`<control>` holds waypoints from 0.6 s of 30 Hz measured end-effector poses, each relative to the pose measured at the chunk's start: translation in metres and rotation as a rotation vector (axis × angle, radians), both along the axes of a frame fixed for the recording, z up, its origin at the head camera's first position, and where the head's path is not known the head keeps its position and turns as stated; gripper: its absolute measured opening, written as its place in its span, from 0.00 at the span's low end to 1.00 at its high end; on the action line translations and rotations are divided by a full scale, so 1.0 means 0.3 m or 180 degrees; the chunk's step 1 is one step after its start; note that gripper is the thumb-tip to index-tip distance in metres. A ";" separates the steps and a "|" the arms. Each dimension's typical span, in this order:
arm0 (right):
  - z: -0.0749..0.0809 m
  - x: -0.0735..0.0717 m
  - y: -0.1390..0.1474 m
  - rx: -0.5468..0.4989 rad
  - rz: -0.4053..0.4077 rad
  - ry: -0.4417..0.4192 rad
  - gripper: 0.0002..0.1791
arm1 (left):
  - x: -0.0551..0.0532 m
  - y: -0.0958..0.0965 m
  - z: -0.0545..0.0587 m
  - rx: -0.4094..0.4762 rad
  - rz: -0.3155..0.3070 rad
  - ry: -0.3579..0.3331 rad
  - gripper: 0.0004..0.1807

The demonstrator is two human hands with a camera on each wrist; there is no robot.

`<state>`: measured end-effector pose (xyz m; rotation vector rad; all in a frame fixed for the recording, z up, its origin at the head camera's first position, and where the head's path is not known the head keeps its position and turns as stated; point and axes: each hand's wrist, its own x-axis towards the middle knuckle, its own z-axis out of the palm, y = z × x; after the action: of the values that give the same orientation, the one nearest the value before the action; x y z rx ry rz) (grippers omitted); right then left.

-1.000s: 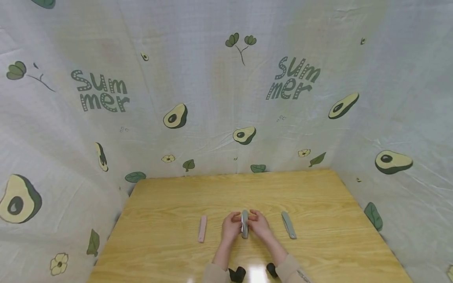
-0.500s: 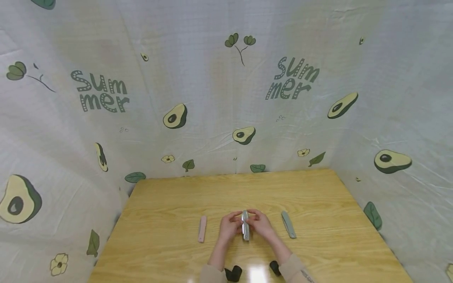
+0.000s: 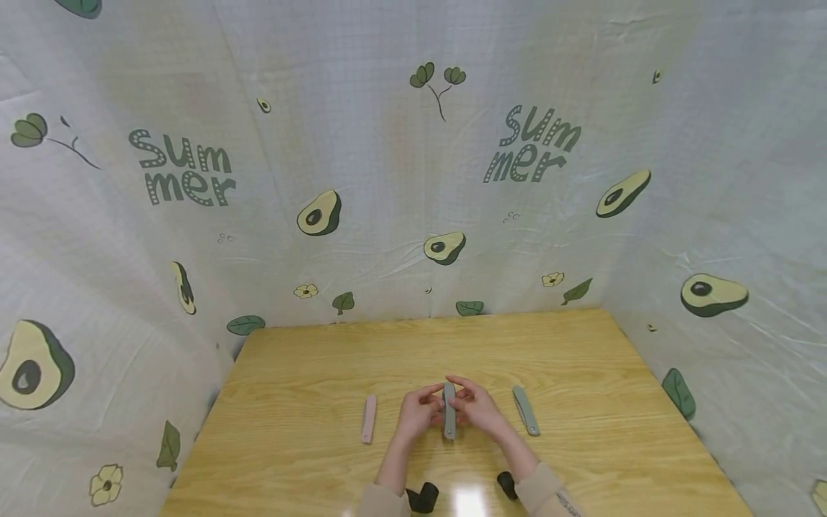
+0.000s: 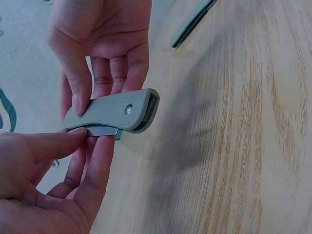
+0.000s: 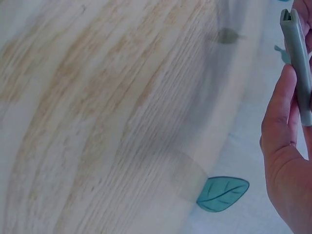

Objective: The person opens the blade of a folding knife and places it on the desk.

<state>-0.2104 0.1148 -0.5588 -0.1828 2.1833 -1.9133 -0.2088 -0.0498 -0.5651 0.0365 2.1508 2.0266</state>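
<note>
Between both hands, raised over the table, is a grey-green folding knife. My left hand pinches it from the left; in the left wrist view, thumb and fingers grip the narrow strip of blade showing along the handle. From the other side my right hand holds the handle, its thumb pressed on the flat face. The right wrist view catches the slotted end of the handle at its right edge. Most of the blade is hidden inside the handle and behind fingers.
A pink folding knife lies to the left on the wooden table. Another grey-green folding knife lies to the right. A printed cloth hangs behind and at the sides. Dark straps or mounts sit near the wrists.
The bright blade edge that showed left of the handle in the head view is no longer visible there. The knife has turned slightly, and my right index finger has shifted to its far end.
</note>
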 end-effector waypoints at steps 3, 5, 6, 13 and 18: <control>0.003 0.000 0.006 -0.0010 0.0072 0.0043 0.26 | 0.000 -0.004 0.002 0.0049 -0.0033 0.0008 0.21; 0.005 0.000 0.007 -0.0032 0.0104 0.0045 0.26 | 0.001 -0.008 0.000 0.0067 -0.0068 0.0033 0.22; 0.005 -0.001 0.007 -0.0047 0.0106 0.0034 0.26 | 0.001 -0.010 -0.001 0.0081 -0.0085 0.0041 0.22; 0.011 -0.003 0.003 -0.0089 0.0068 -0.0016 0.26 | -0.001 -0.020 -0.008 0.0136 -0.0151 0.0061 0.22; 0.011 -0.005 0.001 -0.0087 0.0051 -0.0048 0.26 | 0.001 -0.023 -0.001 0.0168 -0.0175 0.0066 0.22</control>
<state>-0.2119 0.1151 -0.5556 -0.1896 2.1406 -1.9305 -0.2084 -0.0566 -0.5654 0.1231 2.0844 2.0607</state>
